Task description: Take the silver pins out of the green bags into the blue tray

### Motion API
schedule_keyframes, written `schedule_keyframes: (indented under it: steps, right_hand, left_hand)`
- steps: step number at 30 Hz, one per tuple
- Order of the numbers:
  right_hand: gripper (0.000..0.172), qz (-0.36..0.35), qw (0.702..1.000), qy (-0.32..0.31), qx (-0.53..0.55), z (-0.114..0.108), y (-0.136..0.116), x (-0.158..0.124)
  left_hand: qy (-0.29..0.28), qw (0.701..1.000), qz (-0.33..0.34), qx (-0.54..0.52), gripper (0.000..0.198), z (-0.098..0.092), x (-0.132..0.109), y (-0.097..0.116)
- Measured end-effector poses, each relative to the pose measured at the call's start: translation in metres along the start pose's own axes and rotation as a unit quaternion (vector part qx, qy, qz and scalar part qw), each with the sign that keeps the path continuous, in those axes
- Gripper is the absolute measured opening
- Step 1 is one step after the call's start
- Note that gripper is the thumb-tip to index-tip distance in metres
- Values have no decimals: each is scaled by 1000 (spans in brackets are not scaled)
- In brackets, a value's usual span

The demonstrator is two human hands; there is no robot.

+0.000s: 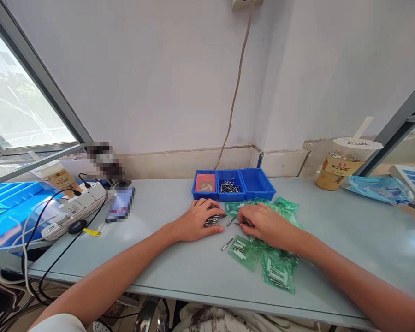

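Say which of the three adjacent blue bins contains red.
The left bin: red shows inside. The middle bin holds metal pins; the right bin shows only blue.

We see a grey table (166,272) across the lower frame, blue bins (231,196) and loose metal pins (227,244) at centre, green packets (251,258) just right, a lidded cup (342,163) far right.

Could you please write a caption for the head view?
Left hand curved around small metal parts, right hand over green packets, blue bins behind.

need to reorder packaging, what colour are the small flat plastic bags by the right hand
The plastic bags are translucent green, seen best in the head view.
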State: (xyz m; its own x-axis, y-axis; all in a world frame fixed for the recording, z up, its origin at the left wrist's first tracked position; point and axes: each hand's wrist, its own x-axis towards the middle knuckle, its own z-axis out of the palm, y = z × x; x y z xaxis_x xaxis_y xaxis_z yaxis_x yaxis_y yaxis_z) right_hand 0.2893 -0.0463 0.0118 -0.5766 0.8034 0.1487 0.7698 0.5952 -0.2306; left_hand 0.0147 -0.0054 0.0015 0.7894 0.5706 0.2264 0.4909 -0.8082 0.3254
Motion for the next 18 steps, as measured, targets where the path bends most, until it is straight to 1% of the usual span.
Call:
schedule_keyframes:
  steps: [4,8,15,18]
  right_hand:
    - [10,16,1000,-2,24,3,0,0]
    - [13,10,999,10,30,4,-1,0]
    - [13,19,999,38,-2,8,-2,3]
    - [14,27,999,39,-22,11,-2,4]
  left_hand:
    - [-1,1000,0,0,42,-1,1,2]
    - [0,1000,11,2,41,-1,0,3]
    - [-11,999,40,13,38,-1,-1,4]
    - [-18,999,48,18,37,0,-1,3]
